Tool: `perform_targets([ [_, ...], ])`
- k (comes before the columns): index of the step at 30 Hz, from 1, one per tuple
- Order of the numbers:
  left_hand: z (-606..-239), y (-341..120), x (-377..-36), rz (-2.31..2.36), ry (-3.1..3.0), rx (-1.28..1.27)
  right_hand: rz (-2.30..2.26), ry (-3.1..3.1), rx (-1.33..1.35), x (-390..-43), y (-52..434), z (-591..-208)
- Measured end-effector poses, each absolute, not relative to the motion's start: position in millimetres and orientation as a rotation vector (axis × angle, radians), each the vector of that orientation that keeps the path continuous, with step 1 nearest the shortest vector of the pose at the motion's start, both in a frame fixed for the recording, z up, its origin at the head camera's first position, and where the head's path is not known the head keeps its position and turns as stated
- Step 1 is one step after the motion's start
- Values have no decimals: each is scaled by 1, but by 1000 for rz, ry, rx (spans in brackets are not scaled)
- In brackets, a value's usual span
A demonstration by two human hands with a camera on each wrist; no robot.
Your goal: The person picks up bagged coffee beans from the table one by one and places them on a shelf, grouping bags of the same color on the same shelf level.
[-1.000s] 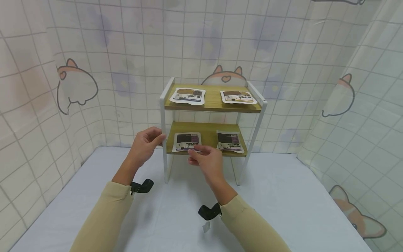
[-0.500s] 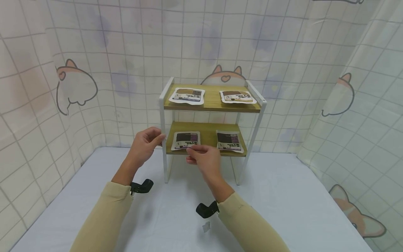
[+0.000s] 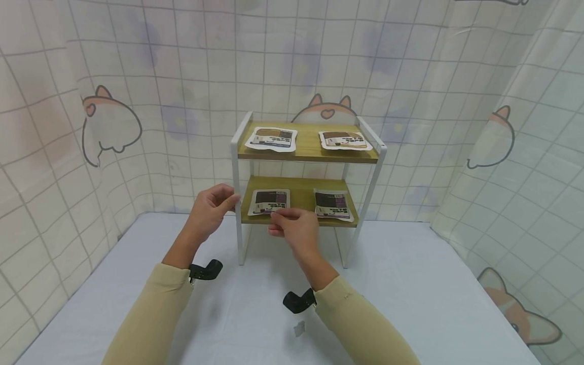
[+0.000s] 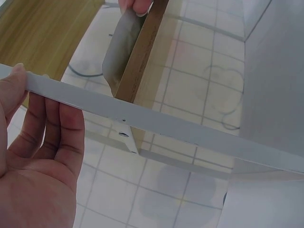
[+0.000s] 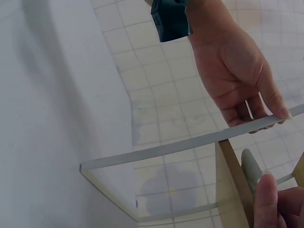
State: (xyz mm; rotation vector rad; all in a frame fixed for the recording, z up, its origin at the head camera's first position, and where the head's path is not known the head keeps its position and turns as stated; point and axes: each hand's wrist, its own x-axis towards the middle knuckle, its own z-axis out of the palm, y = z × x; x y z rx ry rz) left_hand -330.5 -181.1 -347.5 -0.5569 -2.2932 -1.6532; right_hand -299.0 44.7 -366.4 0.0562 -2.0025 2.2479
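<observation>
A two-tier rack with white metal sides and wooden shelves stands on the white table. My left hand [image 3: 207,213] grips its left front post [image 4: 166,126] between thumb and fingers. On the lower shelf [image 3: 301,188] lie two flat purple-and-black printed pouches. My right hand [image 3: 298,230] pinches the front right corner of the left pouch [image 3: 269,202], right at the shelf's front edge; in the left wrist view this pouch [image 4: 121,47] is seen edge-on. The right pouch [image 3: 333,205] lies untouched beside my right hand.
Two more white pouches, one at left [image 3: 272,139] and one at right [image 3: 345,141], lie on the upper shelf [image 3: 307,152]. A small clear scrap [image 3: 299,328] is on the tabletop [image 3: 410,294]. Grid-patterned cloth [image 3: 205,91] hangs behind the rack and along both sides.
My right hand has shifted slightly left and toward the back, and the lower left pouch has slid a little with it. The left hand stays on the post.
</observation>
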Motion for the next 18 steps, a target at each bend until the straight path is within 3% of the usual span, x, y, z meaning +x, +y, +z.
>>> perform_targets([
  [18, -348, -181, -329, -1650, -2297, -556, 2317, -1956, 156, -291, 51, -377],
])
